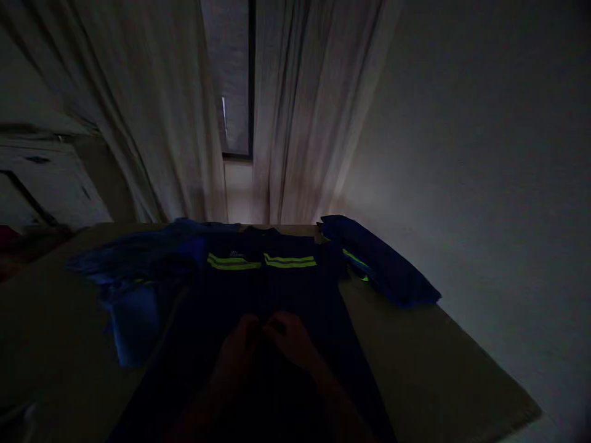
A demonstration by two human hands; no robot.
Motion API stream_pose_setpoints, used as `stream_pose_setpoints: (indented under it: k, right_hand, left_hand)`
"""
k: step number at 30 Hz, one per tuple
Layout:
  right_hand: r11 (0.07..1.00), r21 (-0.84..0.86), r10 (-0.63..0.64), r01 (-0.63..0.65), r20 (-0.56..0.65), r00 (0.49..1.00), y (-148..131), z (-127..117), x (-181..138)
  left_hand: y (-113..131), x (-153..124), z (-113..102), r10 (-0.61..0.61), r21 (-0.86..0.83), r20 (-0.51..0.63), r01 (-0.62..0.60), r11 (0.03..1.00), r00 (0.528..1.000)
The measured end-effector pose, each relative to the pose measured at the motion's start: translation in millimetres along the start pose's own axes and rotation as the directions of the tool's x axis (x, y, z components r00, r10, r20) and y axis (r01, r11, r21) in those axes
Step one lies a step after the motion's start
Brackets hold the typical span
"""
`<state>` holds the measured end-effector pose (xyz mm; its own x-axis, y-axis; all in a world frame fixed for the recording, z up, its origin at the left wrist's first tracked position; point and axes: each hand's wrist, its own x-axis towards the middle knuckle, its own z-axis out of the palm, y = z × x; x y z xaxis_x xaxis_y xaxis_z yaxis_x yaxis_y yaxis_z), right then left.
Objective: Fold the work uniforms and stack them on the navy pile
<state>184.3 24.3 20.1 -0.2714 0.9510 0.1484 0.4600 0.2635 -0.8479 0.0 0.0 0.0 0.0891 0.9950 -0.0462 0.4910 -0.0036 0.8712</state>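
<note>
Two hands worked close together, left hand [239,346] and right hand [292,337], over the middle of a dark-blue garment [295,294]. Fingers curled; too dark to tell whether they gripped cloth. Garment lay spread on a tan surface [406,363], yellow-green bands [290,265] across its chest. Same surface bore blue clothes [132,255] left of the garment, a folded dark bundle [383,261] right of it.
</note>
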Motion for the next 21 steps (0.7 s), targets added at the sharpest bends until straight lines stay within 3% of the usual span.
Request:
stream_pose_setpoints:
  k: [4,7,12,16,21]
  right_hand:
    - [0.999,-0.038,-0.006,0.006,-0.016,1.000,-3.0,1.7,1.6]
    - [0.996,-0.083,0.031,-0.034,-0.035,0.999,-5.0,-0.3,2.1]
    - [0.997,-0.048,0.061,-0.058,0.050,0.997,-10.8,-3.2,-1.2]
    - [0.979,-0.127,0.164,-0.158,0.031,0.986,-14.1,1.0,-3.1]
    - [0.981,-0.143,0.144,-0.130,0.090,0.985,-12.0,-1.5,-1.6]
  left_hand:
    - [-10.6,5.2,3.2,0.139,0.036,-0.011,-0.138,0.990,0.990]
    - [-13.2,6.3,3.8,0.208,0.043,-0.081,-0.205,0.978,0.975]
    - [-7.3,5.1,-0.7,0.186,0.041,-0.060,-0.184,0.982,0.981]
    - [-9.6,5.3,-1.7,0.190,0.012,-0.061,-0.190,0.982,0.980]
    - [-16.8,7.8,1.1,0.167,0.031,-0.052,-0.165,0.986,0.985]
